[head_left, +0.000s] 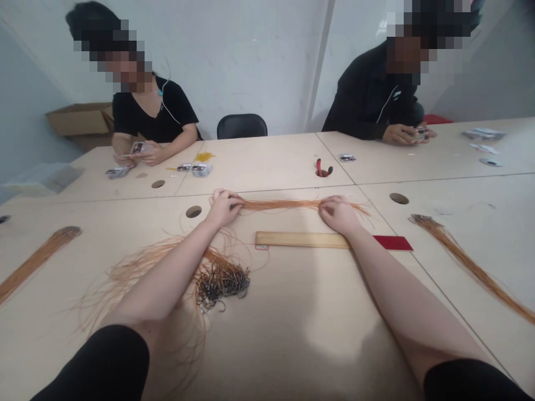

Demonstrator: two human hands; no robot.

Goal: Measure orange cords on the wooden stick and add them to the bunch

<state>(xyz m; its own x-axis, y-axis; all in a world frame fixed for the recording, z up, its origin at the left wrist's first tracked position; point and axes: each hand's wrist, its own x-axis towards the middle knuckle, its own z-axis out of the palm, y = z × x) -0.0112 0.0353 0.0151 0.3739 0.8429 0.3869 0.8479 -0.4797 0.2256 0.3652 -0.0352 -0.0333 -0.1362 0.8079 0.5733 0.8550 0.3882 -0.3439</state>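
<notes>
A bundle of orange fishing line (281, 205) stretches sideways just above or on the table. My left hand (225, 208) pinches its left end, and whatever lies under those fingers is hidden. Near the right end my right hand (338, 214) has its fingers closed on the same strands, whose loose tips stick out beyond it. Below the bundle lies a flat wooden strip (301, 239) with a red end piece (393, 243), partly covered by my right forearm. Beside my left forearm sits a pile of fish hooks (222, 283), their orange lines fanning out leftward beneath the arm.
More hooked line bundles lie at the left (39, 259) and right (468, 256). Red-handled pliers (323, 168) rest in a cable hole. Two people sit across the table handling small packets, with packet stacks (201, 169) nearby. Another cable hole (193, 211) is left of my hand.
</notes>
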